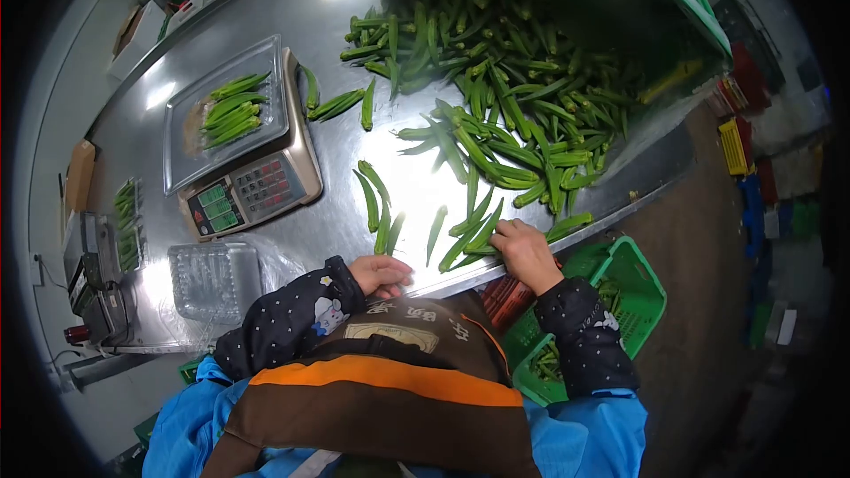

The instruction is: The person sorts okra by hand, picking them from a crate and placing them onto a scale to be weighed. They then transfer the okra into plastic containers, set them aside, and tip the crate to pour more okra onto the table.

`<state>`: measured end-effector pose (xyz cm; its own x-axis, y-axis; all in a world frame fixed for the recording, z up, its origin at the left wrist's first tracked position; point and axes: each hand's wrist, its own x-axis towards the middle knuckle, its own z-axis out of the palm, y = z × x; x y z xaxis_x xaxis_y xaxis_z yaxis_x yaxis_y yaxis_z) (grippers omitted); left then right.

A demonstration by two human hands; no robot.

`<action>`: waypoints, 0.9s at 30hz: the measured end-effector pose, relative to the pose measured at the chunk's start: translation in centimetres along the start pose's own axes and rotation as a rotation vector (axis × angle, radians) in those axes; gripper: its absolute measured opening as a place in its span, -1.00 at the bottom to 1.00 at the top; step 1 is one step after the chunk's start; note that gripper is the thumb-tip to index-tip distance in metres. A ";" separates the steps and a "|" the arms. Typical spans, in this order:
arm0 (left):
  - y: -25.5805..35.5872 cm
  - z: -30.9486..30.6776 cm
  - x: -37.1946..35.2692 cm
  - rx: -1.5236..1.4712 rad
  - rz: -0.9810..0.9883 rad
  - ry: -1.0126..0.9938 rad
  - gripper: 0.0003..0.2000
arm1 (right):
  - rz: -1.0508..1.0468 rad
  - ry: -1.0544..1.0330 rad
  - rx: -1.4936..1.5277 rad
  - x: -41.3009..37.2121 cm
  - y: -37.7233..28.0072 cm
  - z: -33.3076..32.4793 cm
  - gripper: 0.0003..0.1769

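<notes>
Brown apron (pixel 381 389) with an orange band and dark dotted sleeves (pixel 292 319) fill the bottom of the view, close against the near edge of the steel tabletop (pixel 336 177). At that edge the left hand (pixel 381 274) rests with its fingers (pixel 403 270) loosely curled and nothing visibly in them. It lies just below a few single okra pods (pixel 376 204) lying loose on the metal.

Further along the same edge, the right hand (pixel 524 252) lies on a small bunch of pods (pixel 474 230). Its fingers (pixel 503 232) are bent down over the pods' near ends; I cannot tell whether they clasp the pods or only press on them. Beyond this bunch a big okra heap (pixel 513 80) spreads toward the far right corner of the tabletop.

A weighing scale (pixel 257 186) stands toward the left side, its keypad facing the near edge, and it carries a clear tray (pixel 181 124) with a handful of pods in it. More loose pods (pixel 332 102) lie just beside the scale on its right. Near the left corner sits a stack of clear plastic trays (pixel 212 279), with a dark machine (pixel 88 274) beside it at the left edge.

Below the tabletop, beside the right sleeve, a green basket (pixel 637 292) holds some okra.
</notes>
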<state>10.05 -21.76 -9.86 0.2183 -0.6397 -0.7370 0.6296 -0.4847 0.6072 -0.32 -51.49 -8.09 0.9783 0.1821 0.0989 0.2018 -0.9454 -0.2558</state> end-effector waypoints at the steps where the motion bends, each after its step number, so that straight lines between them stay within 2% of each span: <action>1: -0.4 -0.1 -0.2 -0.012 -0.007 0.020 -0.67 | -0.055 -0.039 -0.052 0.2 0.0 0.0 -0.87; 5: -0.7 -0.3 -1.1 -0.104 -0.030 0.094 -0.73 | -0.118 -0.058 -0.091 1.7 0.0 -0.5 -0.82; 7: -1.3 -0.7 -1.2 -0.176 -0.026 0.099 -0.73 | -0.228 -0.151 -0.057 2.2 0.5 -1.0 -0.77; 11: -1.6 -1.0 -1.5 -0.165 0.008 0.134 -0.74 | -0.204 -0.206 0.092 2.5 1.8 -1.8 -0.71; 14: -2.0 -1.3 -1.8 -0.183 0.008 0.142 -0.71 | 0.577 -0.023 0.820 4.2 3.3 -1.5 -0.74; 15: -1.8 -1.1 -2.0 -0.186 -0.004 0.155 -0.71 | 0.473 0.152 0.804 5.6 3.8 -1.4 -0.69; 16: -1.7 -1.0 -2.1 -0.188 -0.017 0.168 -0.71 | 0.467 0.151 0.806 6.8 4.7 -0.3 -0.69; 18: -1.6 -0.9 -2.0 -0.184 -0.010 0.174 -0.71 | 0.567 0.309 0.758 9.1 5.6 1.7 -0.57; 19: -1.6 -0.9 -1.9 -0.178 -0.005 0.173 -0.72 | 0.564 0.310 0.760 9.7 5.3 2.0 -0.57; 21: -1.9 -0.9 -1.8 -0.181 -0.011 0.175 -0.72 | 0.740 0.179 0.195 10.8 3.9 2.4 -0.55; 22: -1.8 -1.0 -1.7 -0.184 -0.020 0.171 -0.72 | 0.744 0.183 0.197 10.6 3.9 2.1 -0.55; 24: -1.9 -1.2 -1.5 -0.210 -0.026 0.170 -0.74 | 0.561 0.258 0.189 9.4 4.0 1.3 -0.52; 25: -2.0 -1.3 -1.5 -0.238 -0.031 0.171 -0.75 | 0.558 0.232 0.210 8.1 4.5 0.2 -0.54; 26: -2.0 -1.4 -1.5 -0.241 -0.034 0.168 -0.75 | 0.558 0.103 0.386 6.3 5.2 -2.0 -0.52; 27: -2.1 -1.5 -1.5 -0.241 -0.032 0.173 -0.75 | 0.491 0.023 0.468 4.5 4.4 -6.1 -0.57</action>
<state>9.50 -18.89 -10.41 0.3061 -0.5051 -0.8070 0.7927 -0.3342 0.5098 4.65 -56.51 -2.88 0.9615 -0.2494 -0.1157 -0.2614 -0.6992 -0.6654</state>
